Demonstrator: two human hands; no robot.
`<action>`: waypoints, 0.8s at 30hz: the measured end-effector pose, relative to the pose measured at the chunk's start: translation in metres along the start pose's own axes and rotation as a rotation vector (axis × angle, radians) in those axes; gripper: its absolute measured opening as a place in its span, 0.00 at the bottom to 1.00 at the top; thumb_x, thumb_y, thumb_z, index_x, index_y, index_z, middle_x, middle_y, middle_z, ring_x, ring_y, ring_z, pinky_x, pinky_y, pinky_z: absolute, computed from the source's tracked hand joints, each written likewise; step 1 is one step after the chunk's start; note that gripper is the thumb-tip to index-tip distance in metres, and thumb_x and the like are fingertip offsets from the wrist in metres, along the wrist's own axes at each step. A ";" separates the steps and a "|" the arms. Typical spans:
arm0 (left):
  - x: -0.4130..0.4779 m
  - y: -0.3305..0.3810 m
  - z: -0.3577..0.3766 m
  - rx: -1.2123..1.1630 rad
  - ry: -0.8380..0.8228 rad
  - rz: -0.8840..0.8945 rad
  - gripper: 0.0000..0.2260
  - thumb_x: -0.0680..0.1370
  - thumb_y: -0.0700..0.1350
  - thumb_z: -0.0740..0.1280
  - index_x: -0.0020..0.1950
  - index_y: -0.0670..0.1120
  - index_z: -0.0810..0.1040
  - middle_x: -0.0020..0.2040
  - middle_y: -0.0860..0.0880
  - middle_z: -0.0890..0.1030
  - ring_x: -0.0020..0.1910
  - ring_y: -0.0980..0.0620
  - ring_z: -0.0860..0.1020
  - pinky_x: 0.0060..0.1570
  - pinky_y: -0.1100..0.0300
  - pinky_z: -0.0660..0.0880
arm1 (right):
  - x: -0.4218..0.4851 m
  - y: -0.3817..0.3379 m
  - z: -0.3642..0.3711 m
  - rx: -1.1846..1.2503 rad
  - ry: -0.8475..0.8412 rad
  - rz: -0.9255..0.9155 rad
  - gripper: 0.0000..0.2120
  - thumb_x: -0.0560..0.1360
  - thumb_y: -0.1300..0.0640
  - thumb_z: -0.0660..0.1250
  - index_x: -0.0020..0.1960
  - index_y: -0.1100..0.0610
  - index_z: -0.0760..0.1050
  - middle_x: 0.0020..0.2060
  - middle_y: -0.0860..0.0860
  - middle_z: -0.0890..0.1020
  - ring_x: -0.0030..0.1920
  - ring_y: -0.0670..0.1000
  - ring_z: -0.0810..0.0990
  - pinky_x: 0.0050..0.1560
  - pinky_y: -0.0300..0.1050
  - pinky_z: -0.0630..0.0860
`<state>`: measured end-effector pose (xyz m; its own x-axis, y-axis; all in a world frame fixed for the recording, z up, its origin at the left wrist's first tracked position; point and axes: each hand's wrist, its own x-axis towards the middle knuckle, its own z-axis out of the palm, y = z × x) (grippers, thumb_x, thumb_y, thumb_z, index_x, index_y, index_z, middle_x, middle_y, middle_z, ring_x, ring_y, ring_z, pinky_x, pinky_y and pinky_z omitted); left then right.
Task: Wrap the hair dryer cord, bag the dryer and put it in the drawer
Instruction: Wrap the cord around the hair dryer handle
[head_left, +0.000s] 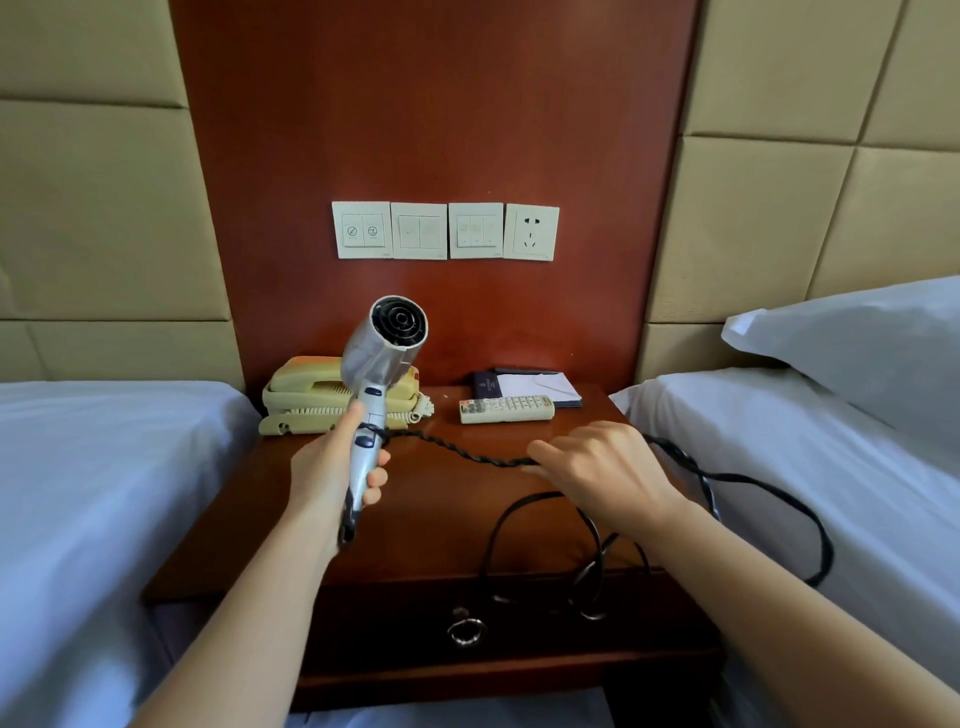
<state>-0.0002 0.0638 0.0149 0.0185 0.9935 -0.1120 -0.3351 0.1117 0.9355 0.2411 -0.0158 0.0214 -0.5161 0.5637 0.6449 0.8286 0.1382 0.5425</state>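
Hair dryer (382, 358) stands upright in the left hand (332, 467), fingers curled round its handle. Its cord (457, 452) runs taut to the pinching right hand (602, 467). Slack loops beyond that hand spill over the nightstand (441, 519) front edge and onto the bed (857, 415).

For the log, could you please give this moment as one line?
step: wrapping | left hand: grips hair dryer handle | right hand: holds cord | drawer: shut

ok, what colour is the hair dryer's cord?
Black: the twisted black cord runs from the silver hair dryer, clearest in the head view.
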 end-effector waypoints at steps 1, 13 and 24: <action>-0.001 0.000 0.002 0.058 0.020 0.024 0.17 0.77 0.52 0.67 0.42 0.37 0.76 0.31 0.41 0.75 0.16 0.54 0.68 0.16 0.67 0.64 | 0.001 0.001 -0.002 0.003 0.024 0.002 0.15 0.73 0.47 0.65 0.31 0.54 0.72 0.19 0.47 0.69 0.19 0.49 0.67 0.27 0.39 0.54; -0.016 -0.008 0.030 0.937 0.140 0.424 0.14 0.76 0.56 0.62 0.42 0.45 0.74 0.39 0.44 0.80 0.37 0.42 0.78 0.33 0.54 0.73 | 0.024 0.000 -0.036 0.083 0.269 -0.011 0.17 0.77 0.51 0.63 0.31 0.55 0.69 0.20 0.48 0.68 0.21 0.51 0.67 0.23 0.41 0.62; -0.048 -0.008 0.045 1.171 -0.046 0.428 0.28 0.65 0.70 0.67 0.50 0.48 0.74 0.46 0.47 0.79 0.48 0.43 0.78 0.41 0.53 0.74 | 0.036 -0.001 -0.049 0.126 0.304 0.058 0.16 0.75 0.55 0.66 0.29 0.56 0.70 0.19 0.49 0.67 0.21 0.50 0.63 0.24 0.40 0.58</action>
<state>0.0442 0.0162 0.0274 0.1555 0.9518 0.2645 0.7173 -0.2929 0.6322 0.2115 -0.0354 0.0699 -0.4930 0.3073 0.8139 0.8688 0.2237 0.4418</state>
